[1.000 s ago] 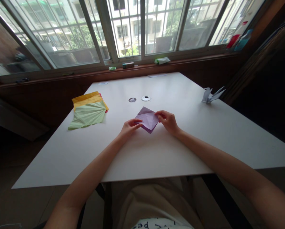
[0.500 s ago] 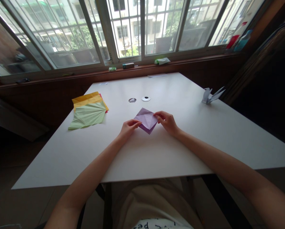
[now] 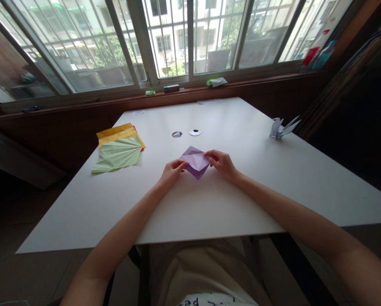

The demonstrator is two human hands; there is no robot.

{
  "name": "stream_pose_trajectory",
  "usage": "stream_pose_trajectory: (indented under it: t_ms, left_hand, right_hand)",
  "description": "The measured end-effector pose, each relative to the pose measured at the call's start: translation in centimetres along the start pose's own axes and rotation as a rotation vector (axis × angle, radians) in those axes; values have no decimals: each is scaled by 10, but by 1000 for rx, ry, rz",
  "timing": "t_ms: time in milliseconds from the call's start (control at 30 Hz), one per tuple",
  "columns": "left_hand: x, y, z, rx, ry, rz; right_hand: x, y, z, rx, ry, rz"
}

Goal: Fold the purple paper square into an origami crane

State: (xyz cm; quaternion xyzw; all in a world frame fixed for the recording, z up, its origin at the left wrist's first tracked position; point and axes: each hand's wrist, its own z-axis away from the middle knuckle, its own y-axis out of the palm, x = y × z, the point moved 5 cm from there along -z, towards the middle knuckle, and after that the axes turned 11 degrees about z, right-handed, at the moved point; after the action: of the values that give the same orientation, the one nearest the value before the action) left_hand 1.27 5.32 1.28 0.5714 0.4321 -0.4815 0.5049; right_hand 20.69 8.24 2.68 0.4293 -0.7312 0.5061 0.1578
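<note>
A folded purple origami paper (image 3: 196, 160) is held at the middle of the white table (image 3: 190, 212), a corner toward me. Its upper layer is partly lifted above the lower one, and creases cross it. My left hand (image 3: 173, 172) pinches the left corner between thumb and fingers. On the opposite side, my right hand (image 3: 221, 162) pinches the right corner the same way. The undersides of the fingers are hidden.
Pleated green paper (image 3: 118, 154) overlaps yellow paper (image 3: 115, 132) at the table's left, with a red edge beneath. A grey folded paper crane (image 3: 282, 127) stands at the right edge. Two round inserts, one a cable grommet (image 3: 195, 132), lie beyond my hands.
The purple paper's upper flap has come slightly lower and toward me at its right corner, with my right hand shifting a little left and down. My left hand stays nearly in place.
</note>
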Motion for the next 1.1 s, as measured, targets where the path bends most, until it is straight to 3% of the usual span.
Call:
stream_pose_trajectory:
  t_ms: [1100]
  left_hand:
    - [2,-2,-2,4,-1,11]
  right_hand:
    - [6,0,1,73,-17,-62]
